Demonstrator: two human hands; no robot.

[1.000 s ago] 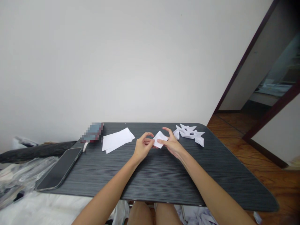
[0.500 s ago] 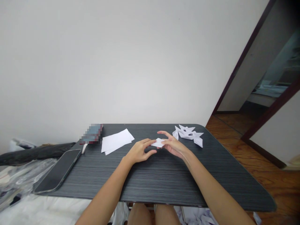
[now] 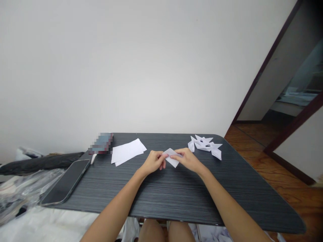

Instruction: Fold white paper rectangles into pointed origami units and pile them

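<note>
Between my hands is a small folded piece of white paper [image 3: 173,162], diamond-shaped and raised slightly toward me. My left hand [image 3: 154,161] pinches its left corner between thumb and fingers. On the opposite side, my right hand [image 3: 188,158] grips the right corner, its thumb lying on the front face. The fingers behind the paper are partly hidden. Several folded white paper boats [image 3: 203,144] sit clustered at the back right of the table. Flat white paper sheets [image 3: 127,152] lie overlapping to the left of my hands.
A dark wood-grain table [image 3: 174,198] stands against a white wall. On its left edge lies a phone [image 3: 66,183], with a blurred-out dark item [image 3: 101,144] behind it. Plastic-wrapped things [image 3: 32,185] are heaped left of the table. A doorway opens at the right.
The folded paper has turned from nearly flat to tilted up, showing a larger diamond face. My right fingers, spread before, have closed in on it. The view has shifted slightly.
</note>
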